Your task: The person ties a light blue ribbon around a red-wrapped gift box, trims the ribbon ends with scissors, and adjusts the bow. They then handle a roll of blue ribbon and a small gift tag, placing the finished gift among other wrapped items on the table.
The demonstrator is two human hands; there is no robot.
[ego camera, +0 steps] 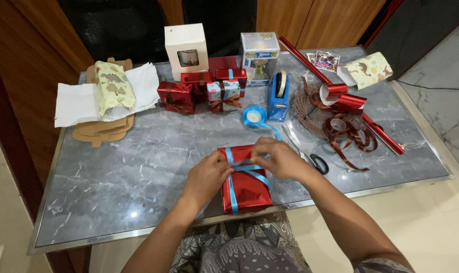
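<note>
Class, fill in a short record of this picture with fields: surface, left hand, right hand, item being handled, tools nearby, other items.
surface: grey marble-look table with a metal rim
left hand: left hand pinching blue ribbon at the knot
right hand: right hand pinching the same ribbon
item being handled: red foil gift box, ribbon crossed over it
tools nearby: scissors, blue tape dispenser, blue ribbon spool
other items: wrapped red gifts, red foil roll, white paper

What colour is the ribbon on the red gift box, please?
Light blue; the ribbon shows clearly in the head view, crossing the box.
</note>
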